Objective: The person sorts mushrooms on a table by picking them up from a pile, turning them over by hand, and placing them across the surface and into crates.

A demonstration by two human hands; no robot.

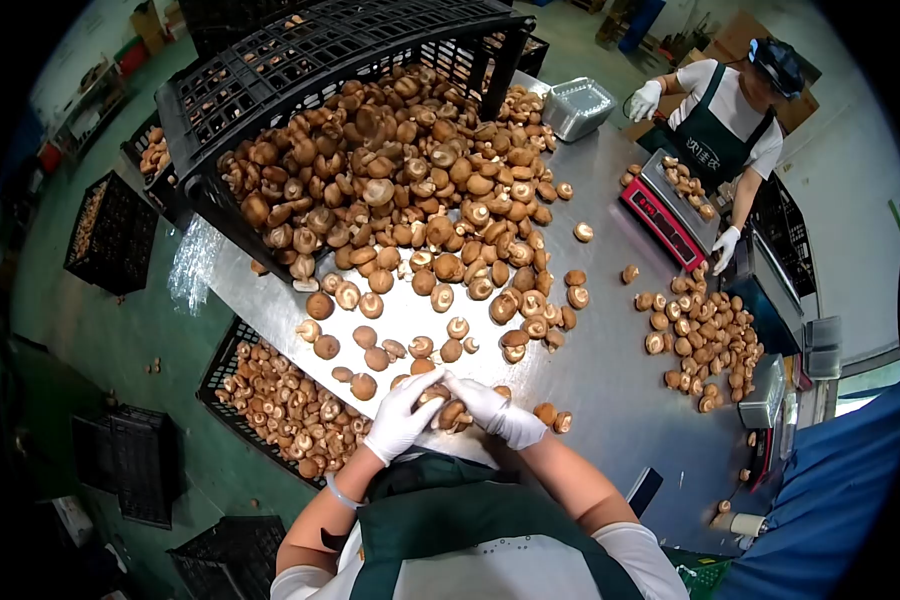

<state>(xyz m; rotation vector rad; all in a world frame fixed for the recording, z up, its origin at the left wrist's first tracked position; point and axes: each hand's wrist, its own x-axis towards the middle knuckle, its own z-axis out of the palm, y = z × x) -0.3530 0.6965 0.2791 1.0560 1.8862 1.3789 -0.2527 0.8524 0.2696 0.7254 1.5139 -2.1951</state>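
Shiitake mushrooms with brown caps lie at the near edge of the metal table (610,440). My left hand (402,418), in a white glove, curls its fingers around a shiitake mushroom (433,396). From the other side, my right hand (498,410), also gloved, closes in with its fingertips meeting those of the left. Another mushroom (455,416) sits between the palms, partly covered by the fingers. Several loose mushrooms (363,386) are scattered just beyond my hands.
A tipped black crate (210,195) spills a large mushroom heap (400,170). Below left stands a filled crate (210,385). Across the table, a co-worker in a green apron (715,130) stands at a red scale (660,225), beside another mushroom pile (705,340) and clear plastic boxes (578,108).
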